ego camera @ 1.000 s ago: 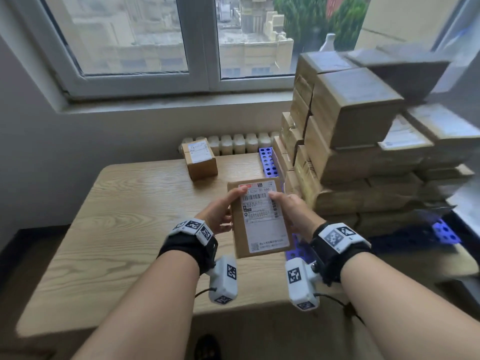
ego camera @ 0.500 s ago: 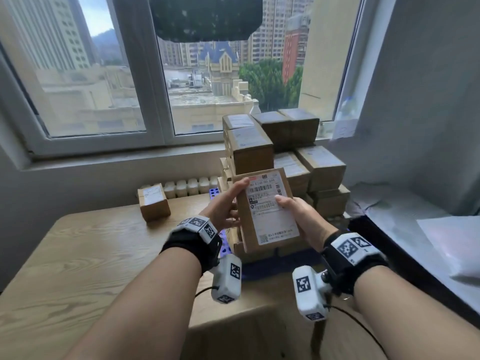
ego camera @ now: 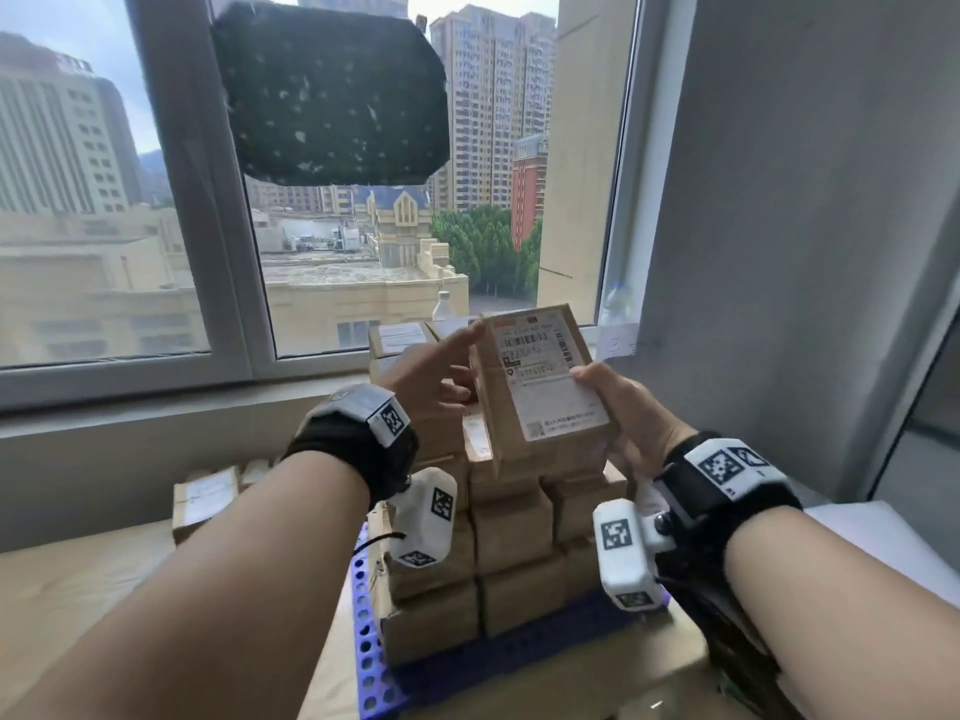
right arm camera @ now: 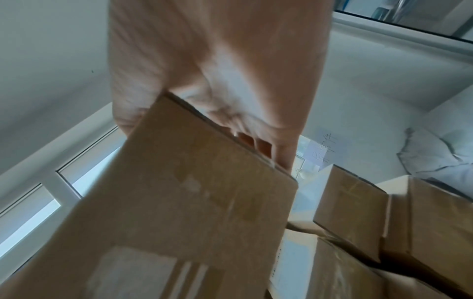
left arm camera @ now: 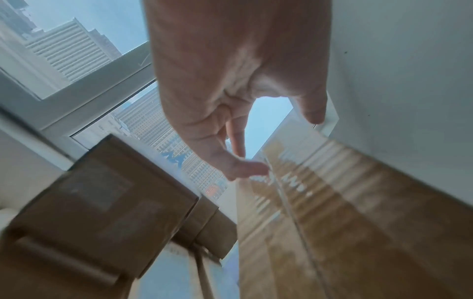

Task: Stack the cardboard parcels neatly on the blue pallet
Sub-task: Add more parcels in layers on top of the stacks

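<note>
I hold a flat cardboard parcel point(ego camera: 540, 392) with a white shipping label, tilted, above the top of the parcel stack point(ego camera: 514, 537) on the blue pallet point(ego camera: 369, 641). My right hand point(ego camera: 602, 407) grips its right edge, thumb on the label and fingers underneath, as the right wrist view shows on the parcel point(right arm camera: 192, 202). My left hand point(ego camera: 457, 366) is spread at the parcel's left side, with straight fingers near its top corner. In the left wrist view the left hand's fingers point(left arm camera: 245, 168) are loose beside the parcel point(left arm camera: 332, 202), gripping nothing.
One lone parcel point(ego camera: 205, 498) sits on the wooden table point(ego camera: 78, 589) left of the pallet. Behind the stack runs the window sill with two plastic bottles point(ego camera: 447, 306). A grey wall point(ego camera: 805, 252) stands close on the right. White material point(ego camera: 857, 527) lies at the right.
Both hands have lifted the parcel from chest height to the top of the stack. My left hand has let go of its left edge and spread its fingers. The head view tilted up.
</note>
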Available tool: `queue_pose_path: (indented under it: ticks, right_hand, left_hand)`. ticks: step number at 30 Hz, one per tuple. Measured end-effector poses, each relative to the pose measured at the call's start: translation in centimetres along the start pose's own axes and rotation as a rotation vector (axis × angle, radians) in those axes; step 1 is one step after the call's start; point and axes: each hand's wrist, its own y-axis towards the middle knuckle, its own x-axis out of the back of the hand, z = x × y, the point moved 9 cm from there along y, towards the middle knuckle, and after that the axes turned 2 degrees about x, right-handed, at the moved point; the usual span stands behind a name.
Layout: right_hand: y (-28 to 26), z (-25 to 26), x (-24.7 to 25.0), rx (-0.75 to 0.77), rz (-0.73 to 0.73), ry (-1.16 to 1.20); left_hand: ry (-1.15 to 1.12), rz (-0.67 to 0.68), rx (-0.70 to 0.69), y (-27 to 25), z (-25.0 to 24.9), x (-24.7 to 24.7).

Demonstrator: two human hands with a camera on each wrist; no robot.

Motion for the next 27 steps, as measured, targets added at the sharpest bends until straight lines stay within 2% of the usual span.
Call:
queue_pose_path:
  ticks: [4, 6, 8, 10, 13, 17, 20, 24, 27]
  right_hand:
    - [4.8, 0.2, 0.7, -0.036, -0.04, -0.03]
    - [7.3, -0.4, 0.9, -0.077, -0.065, -0.059]
    - [9.6, -1.3, 0.7, -0.11, -0.088, -0.084]
    - [11.4, -2.5, 0.2, -0.153, -0.094, -0.096]
    - [13.4, -4.2, -0.7, -0.215, -0.08, -0.112]
    - [14.9, -5.7, -1.4, -0.29, -0.064, -0.146]
    - [16.3, -6.8, -0.9, -0.332, -0.055, -0.155]
    - [16.8, -6.7, -1.7, -0.368, -0.016, -0.179]
    - [17.0, -6.6, -2.3, -0.375, 0.012, -0.215]
  left_hand:
    - [0.089, -0.275, -0.119, 3.8, -2.9, 5.6]
    - [0.125, -0.432, -0.1, 5.4, -2.2, 9.3]
    - [0.15, -0.524, -0.01, 6.8, -0.3, 12.2]
    - [0.207, -0.501, 0.126, 7.9, 2.3, 13.3]
    - [0.172, -0.42, 0.375, 9.4, 7.5, 13.4]
    - [0.111, -0.28, 0.533, 11.3, 11.3, 12.8]
    - [0.197, -0.218, 0.588, 12.5, 12.6, 13.1]
    - [0.122, -0.212, 0.587, 12.8, 12.9, 13.3]
    - [0.075, -0.222, 0.577, 10.8, 11.2, 11.8]
